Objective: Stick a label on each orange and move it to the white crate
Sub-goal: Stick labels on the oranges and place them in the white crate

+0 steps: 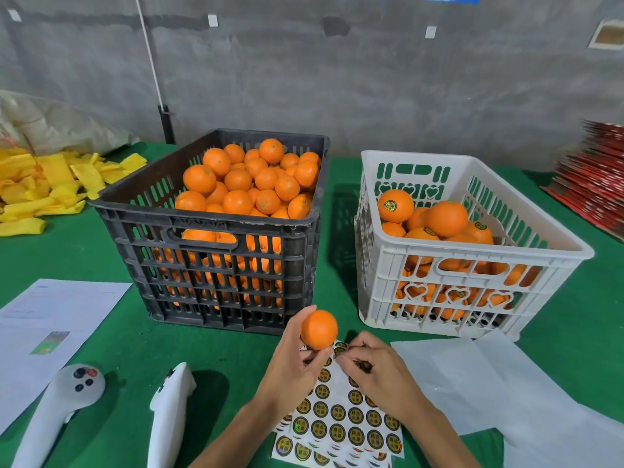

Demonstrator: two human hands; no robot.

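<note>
Nearest the camera lies a sheet of round labels (pixel 341 423), dark discs with gold characters in rows on white backing, on the green table (pixel 118 349). The right hand (pixel 378 373) rests on the sheet's far end, fingers curled and pinching at a label there; whether one has lifted free cannot be told. The left hand (pixel 293 359) grips an orange (pixel 319 330) between thumb and fingers, just above the sheet. It is smooth, evenly bright and round, with no label on the side that shows. Two white handheld controllers (pixel 67 403) lie to the left. Beyond stand a black crate (pixel 216 258) heaped with plain oranges and, to its right, the white crate (pixel 466 265), partly filled with oranges, several bearing labels.
</note>
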